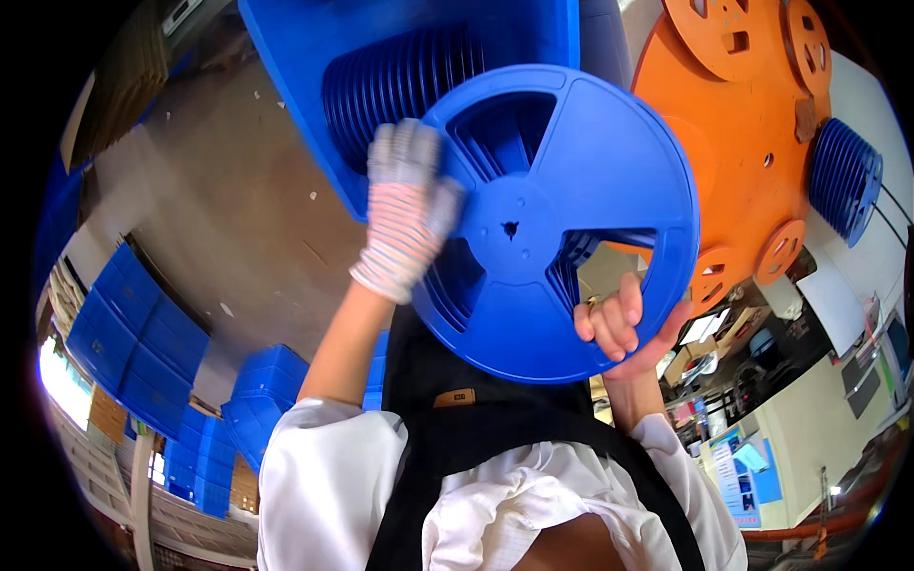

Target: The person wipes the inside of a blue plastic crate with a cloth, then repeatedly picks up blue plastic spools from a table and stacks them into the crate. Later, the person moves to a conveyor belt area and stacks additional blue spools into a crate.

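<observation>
A blue plastic reel (609, 133) with wide cut-out windows faces me in front of my chest. Through its windows, more blue reels show stacked behind it. My right hand (630, 328), bare, is closed round the lower right rim, its fingers coming through a window. At the left edge of the reel is my left hand (405, 205) in a striped, grey-tipped glove, slightly blurred, with fingers stretched out and thumb apart; whether it touches the rim I cannot tell. Just beyond it, a row of blue reels (390, 86) stands on edge inside a blue bin (286, 48).
To the right stands a large orange disc (733, 181) with smaller orange wheels (783, 249) round it. Another stack of blue reels (843, 176) sits at the far right. Blue boxes (138, 333) are on the left, past the grey floor (257, 209). A cluttered bench (800, 428) is at the lower right.
</observation>
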The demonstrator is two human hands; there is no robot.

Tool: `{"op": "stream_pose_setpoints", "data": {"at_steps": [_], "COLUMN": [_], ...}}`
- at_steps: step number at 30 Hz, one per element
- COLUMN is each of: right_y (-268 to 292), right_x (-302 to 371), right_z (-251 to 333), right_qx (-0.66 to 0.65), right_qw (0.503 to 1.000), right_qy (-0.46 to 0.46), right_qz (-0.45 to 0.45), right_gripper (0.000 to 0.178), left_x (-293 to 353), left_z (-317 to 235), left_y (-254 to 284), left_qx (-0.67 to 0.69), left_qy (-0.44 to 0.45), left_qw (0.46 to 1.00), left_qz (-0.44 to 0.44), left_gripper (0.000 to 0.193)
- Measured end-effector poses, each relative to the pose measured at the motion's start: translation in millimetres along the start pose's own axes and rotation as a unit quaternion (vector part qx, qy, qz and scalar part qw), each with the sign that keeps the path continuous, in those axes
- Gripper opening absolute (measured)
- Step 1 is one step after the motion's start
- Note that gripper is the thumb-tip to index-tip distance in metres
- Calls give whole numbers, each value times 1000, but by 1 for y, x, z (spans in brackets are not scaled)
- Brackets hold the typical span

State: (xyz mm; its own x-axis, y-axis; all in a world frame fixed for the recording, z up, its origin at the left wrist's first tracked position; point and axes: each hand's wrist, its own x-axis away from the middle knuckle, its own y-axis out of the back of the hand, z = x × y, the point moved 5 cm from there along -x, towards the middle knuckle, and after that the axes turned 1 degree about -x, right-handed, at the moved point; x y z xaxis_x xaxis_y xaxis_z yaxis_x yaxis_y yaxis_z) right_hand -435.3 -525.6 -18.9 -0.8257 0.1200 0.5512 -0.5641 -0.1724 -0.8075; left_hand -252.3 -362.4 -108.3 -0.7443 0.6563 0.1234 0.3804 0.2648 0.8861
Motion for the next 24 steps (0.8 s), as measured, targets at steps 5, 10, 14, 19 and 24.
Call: {"op": "stream_pose_setpoints", "data": {"at_steps": [5, 10, 14, 19, 24], "right_y": [-7, -14, -13, -21, -44], "right_x": [-13, -5, -9, -23, -31], "right_z": [0, 5, 22, 34, 27], "right_qx": [-55, -52, -62, -67, 46], "right_qw": [998, 996, 997, 996, 998], "right_qy": [-10, -12, 1, -5, -44], "right_qz": [38, 75, 51, 56, -9], "right_gripper": [59, 58, 55, 55, 60], "left_x": [17, 26, 79, 108, 123], "left_z": [-105, -32, -17, -39, -39], "left_y": [45, 20, 32, 46, 52], "left_qx": [223, 63, 125, 80, 108], "left_qy": [-138, -4, -115, -199, -134], "left_qw": [957, 998, 978, 967, 972], "left_qz": [125, 17, 121, 135, 161], "left_gripper": [70, 50, 60, 51, 35]}}
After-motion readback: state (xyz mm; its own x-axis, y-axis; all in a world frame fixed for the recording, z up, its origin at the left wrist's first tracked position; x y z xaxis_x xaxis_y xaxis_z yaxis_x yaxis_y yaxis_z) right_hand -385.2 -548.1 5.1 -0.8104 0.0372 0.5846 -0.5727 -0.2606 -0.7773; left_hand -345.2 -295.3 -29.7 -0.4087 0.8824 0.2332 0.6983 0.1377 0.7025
